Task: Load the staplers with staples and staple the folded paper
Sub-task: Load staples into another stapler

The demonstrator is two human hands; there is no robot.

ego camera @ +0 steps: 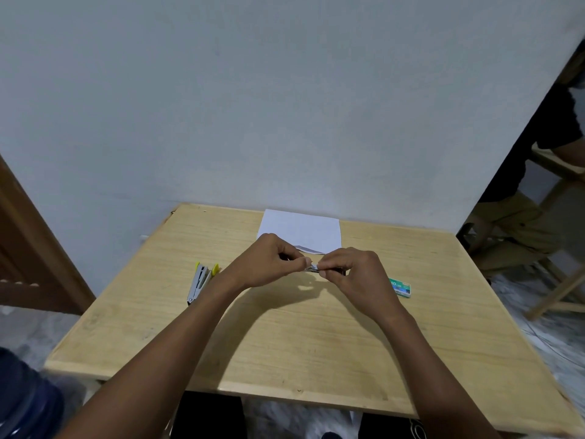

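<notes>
While a yellow stapler [201, 280] lay centre-left on the counter [285, 343], left hand [269, 261] and right hand [356, 275] each clamped a pinch grip on one metal piece [311, 267].

A plain pale wall [285, 90] is seen across the upper frame; a light wooden bench [300, 343] is set against it at centre; brown door woodwork [38, 248] is shown at the left edge; mottled grey floor [25, 337] is seen lower left; pale wooden furniture [563, 280] is seen at right.
</notes>
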